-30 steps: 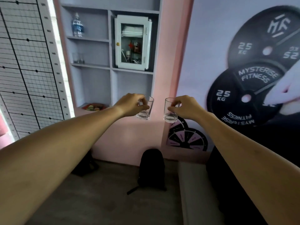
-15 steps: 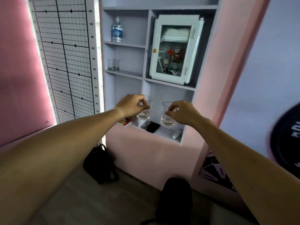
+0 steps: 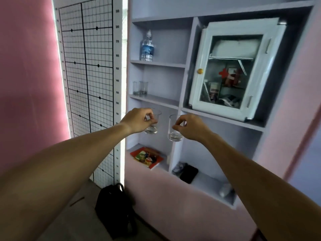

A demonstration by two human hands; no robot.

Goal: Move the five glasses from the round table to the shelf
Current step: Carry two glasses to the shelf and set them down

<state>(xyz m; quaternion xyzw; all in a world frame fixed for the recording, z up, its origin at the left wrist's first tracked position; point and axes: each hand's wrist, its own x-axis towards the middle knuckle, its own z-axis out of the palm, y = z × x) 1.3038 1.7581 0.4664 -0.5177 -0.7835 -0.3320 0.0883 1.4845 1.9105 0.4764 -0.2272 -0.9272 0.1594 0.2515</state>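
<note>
My left hand (image 3: 139, 120) pinches the rim of a clear glass (image 3: 152, 126) held in the air before the lilac wall shelf (image 3: 154, 99). My right hand (image 3: 190, 126) grips a second clear glass (image 3: 174, 134) just to the right of it. The two glasses hang a short gap apart, both upright, below the middle shelf board. On that board, at its left end, stand clear glasses (image 3: 140, 88) close together; their exact number is hard to tell. The round table is out of view.
A water bottle (image 3: 147, 46) stands on the upper board. A white glass-door cabinet (image 3: 232, 70) fills the right bay. A colourful box (image 3: 146, 156) and a dark pouch (image 3: 188, 173) lie on the bottom ledge. A black backpack (image 3: 114, 209) sits on the floor beside a height chart (image 3: 88, 66).
I have come closer to the shelf and turned left, so it now fills the view. Both hands keep hold of their glasses at about the same height.
</note>
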